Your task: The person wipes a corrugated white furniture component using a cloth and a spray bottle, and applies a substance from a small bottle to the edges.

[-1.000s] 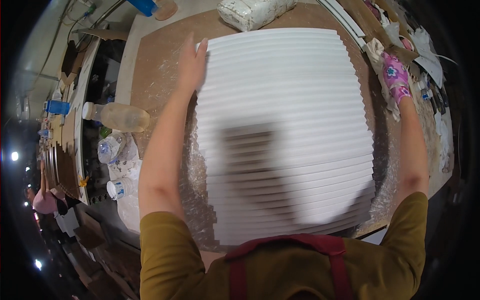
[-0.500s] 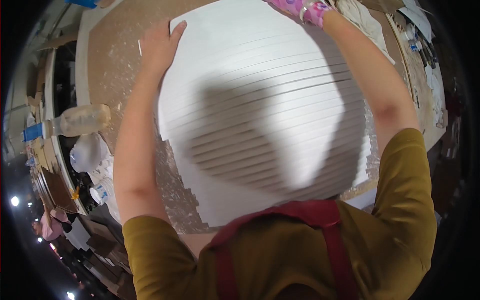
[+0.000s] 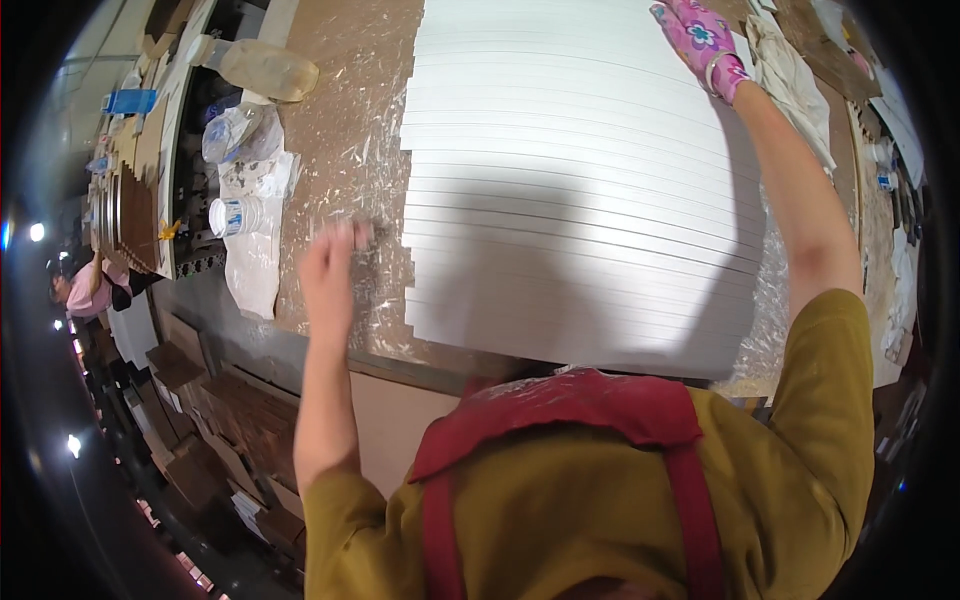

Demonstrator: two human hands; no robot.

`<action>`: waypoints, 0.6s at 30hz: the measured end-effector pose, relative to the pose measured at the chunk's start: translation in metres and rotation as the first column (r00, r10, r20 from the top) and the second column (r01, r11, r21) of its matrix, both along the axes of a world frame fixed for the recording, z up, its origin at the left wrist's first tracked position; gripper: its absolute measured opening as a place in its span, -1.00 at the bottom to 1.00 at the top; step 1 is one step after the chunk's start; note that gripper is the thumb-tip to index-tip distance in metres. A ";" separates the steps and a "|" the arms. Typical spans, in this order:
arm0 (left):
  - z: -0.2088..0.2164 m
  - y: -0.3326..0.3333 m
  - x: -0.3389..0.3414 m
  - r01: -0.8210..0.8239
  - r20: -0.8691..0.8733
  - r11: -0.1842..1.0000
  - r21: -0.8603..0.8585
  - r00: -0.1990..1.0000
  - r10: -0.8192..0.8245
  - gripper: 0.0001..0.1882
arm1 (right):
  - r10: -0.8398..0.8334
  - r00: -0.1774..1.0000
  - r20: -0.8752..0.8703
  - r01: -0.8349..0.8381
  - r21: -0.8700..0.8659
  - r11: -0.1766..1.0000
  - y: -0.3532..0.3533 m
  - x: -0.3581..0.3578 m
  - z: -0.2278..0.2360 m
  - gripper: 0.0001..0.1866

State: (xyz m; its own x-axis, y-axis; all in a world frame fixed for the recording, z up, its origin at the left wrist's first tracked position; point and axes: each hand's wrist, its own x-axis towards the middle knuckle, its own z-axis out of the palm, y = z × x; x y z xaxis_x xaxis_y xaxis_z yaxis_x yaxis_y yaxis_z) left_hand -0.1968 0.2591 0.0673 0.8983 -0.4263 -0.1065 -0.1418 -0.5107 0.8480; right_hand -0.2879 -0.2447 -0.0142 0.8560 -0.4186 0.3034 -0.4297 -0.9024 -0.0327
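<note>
White strips laid in rows on our bench, left ends uneven. Our gloved right hand: fingers outstretched at far-right edge. Left hand: blurred beside strips; we can't tell grip.

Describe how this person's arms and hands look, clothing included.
The left hand is bare. The right hand wears a pink glove patterned with flowers, with a pale band near the wrist. Short olive-mustard sleeves leave both forearms bare.
</note>
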 end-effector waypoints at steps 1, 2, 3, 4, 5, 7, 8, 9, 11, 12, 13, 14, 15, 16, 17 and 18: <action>-0.002 0.023 -0.024 0.016 -0.070 1.000 0.011 0.997 -0.016 -0.66 | -0.052 0.994 -0.091 0.053 0.005 0.999 -0.002 -0.001 -0.001 -0.57; -0.004 0.042 -0.050 0.006 -0.148 0.998 0.060 0.989 0.003 -0.68 | -0.046 0.995 -0.092 0.044 -0.017 0.999 -0.002 -0.004 -0.001 -0.55; -0.005 0.055 -0.077 -0.023 -0.367 0.999 0.037 0.930 0.035 -0.74 | -0.040 0.995 -0.087 0.036 -0.043 0.998 -0.003 -0.007 -0.001 -0.53; -0.007 0.060 -0.104 0.051 -0.452 0.998 0.027 0.891 -0.033 -0.77 | -0.010 0.997 -0.081 0.002 -0.092 0.996 -0.009 -0.011 -0.005 -0.52; -0.010 0.062 -0.128 0.123 -0.533 0.992 0.016 0.841 -0.096 -0.80 | 0.022 0.997 -0.079 -0.033 -0.138 0.990 -0.016 -0.013 -0.010 -0.51; -0.018 0.058 -0.171 0.310 -0.611 0.947 0.085 0.767 -0.197 -0.76 | 0.043 0.999 -0.017 -0.045 -0.095 0.995 -0.023 -0.008 -0.016 -0.49; -0.023 0.050 -0.185 0.301 -0.602 0.950 0.083 0.775 -0.193 -0.76 | 0.064 0.997 0.034 -0.062 -0.040 0.997 -0.028 -0.004 -0.017 -0.47; -0.030 0.044 -0.200 0.313 -0.608 0.949 0.031 0.760 -0.230 -0.77 | 0.080 0.996 0.038 -0.079 -0.040 0.996 -0.028 0.001 -0.018 -0.47; -0.038 0.034 -0.224 0.309 -0.629 0.951 -0.012 0.737 -0.247 -0.75 | 0.034 0.997 -0.072 -0.051 -0.238 0.970 -0.024 -0.002 -0.027 -0.51; -0.044 0.026 -0.226 0.226 -0.674 0.961 -0.159 0.686 -0.273 -0.71 | 0.082 0.995 -0.054 -0.091 -0.194 0.977 -0.024 -0.004 -0.021 -0.52; -0.051 0.018 -0.228 0.119 -0.708 0.949 -0.292 0.640 -0.298 -0.65 | 0.017 0.998 -0.055 -0.026 -0.178 0.984 -0.014 -0.006 -0.014 -0.54; -0.050 0.009 -0.229 0.110 -0.739 0.946 -0.306 0.599 -0.309 -0.62 | 0.063 0.998 -0.005 -0.062 -0.224 0.973 -0.026 -0.010 -0.025 -0.55; -0.048 0.000 -0.228 0.104 -0.763 0.940 -0.324 0.560 -0.325 -0.58 | 0.107 0.993 0.050 -0.089 -0.275 0.957 -0.040 -0.013 -0.035 -0.55; -0.048 -0.005 -0.232 0.092 -0.732 0.953 -0.287 0.620 -0.281 -0.65 | 0.083 0.997 0.010 -0.079 -0.209 0.975 -0.033 -0.009 -0.029 -0.56; -0.051 -0.006 -0.236 0.072 -0.732 0.958 -0.276 0.631 -0.258 -0.65 | 0.062 0.998 -0.033 -0.066 -0.143 0.988 -0.026 -0.009 -0.023 -0.57; -0.054 -0.007 -0.239 0.054 -0.694 0.950 -0.306 0.671 -0.262 -0.68 | 0.055 0.998 -0.021 -0.057 -0.130 0.990 -0.021 -0.009 -0.018 -0.58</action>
State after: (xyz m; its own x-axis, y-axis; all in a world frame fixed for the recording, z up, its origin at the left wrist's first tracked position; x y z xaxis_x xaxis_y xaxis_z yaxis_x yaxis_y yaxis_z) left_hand -0.4354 0.2521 0.0133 0.5009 -0.6580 -0.5622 0.5043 -0.3060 0.8075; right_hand -0.2974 -0.2658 -0.0323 0.8826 -0.3275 0.3374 -0.3775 -0.9213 0.0934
